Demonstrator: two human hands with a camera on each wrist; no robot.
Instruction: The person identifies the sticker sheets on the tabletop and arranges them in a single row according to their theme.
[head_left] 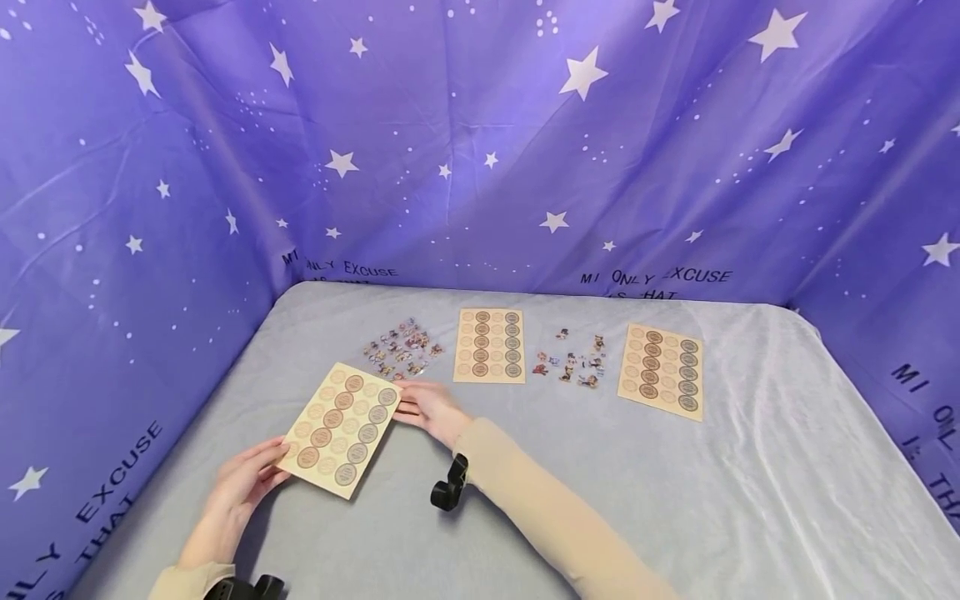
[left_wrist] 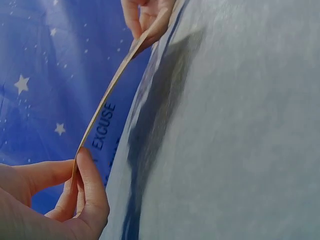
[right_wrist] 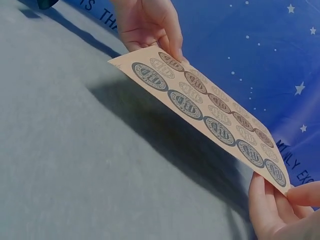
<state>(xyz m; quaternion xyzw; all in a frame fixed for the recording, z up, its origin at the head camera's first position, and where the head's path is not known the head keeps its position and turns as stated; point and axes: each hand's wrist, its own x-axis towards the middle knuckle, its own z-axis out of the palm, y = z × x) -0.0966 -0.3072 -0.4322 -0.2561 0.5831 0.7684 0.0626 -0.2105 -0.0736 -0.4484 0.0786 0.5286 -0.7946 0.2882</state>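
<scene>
A tan sticker sheet (head_left: 341, 429) with rows of round seal-like stickers is held up off the table between both hands. My left hand (head_left: 243, 483) pinches its lower left edge between thumb and fingers. At the upper right corner, my right hand (head_left: 431, 408) pinches the sheet the same way. The left wrist view shows the sheet (left_wrist: 107, 95) nearly edge-on and slightly bent, its shadow falling on the cloth. In the right wrist view the printed face (right_wrist: 205, 110) shows dark and brownish round stickers.
Behind the held sheet lies a clear sheet of small cartoon stickers (head_left: 405, 348). To its right are a second tan sheet (head_left: 489, 346), another group of cartoon stickers (head_left: 573, 358) and a third tan sheet (head_left: 662, 371). Grey cloth covers the table (head_left: 750, 500); starry purple curtains (head_left: 480, 150) surround it.
</scene>
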